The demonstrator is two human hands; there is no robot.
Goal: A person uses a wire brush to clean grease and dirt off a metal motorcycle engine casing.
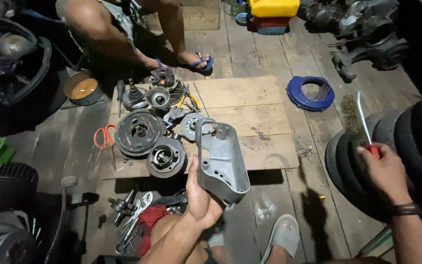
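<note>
Left hand (199, 195) grips grey metal cover (221, 164), dull, perforated.

Left hand (199, 193) gripping grey metal engine cover (221, 161) from below, above wooden board (250, 115). Right hand (384, 171) closed around red-handled wire brush (362, 122), beside stacked black tyres (416, 146). On board: 2 round dark engine parts (150, 142), orange scissors (104, 137). Blue ring cover (311, 93) on floor.

Bare board (250, 105) lies open right of the crowded engine parts (152, 132); stacked tyres (406, 146) block the right side.
</note>
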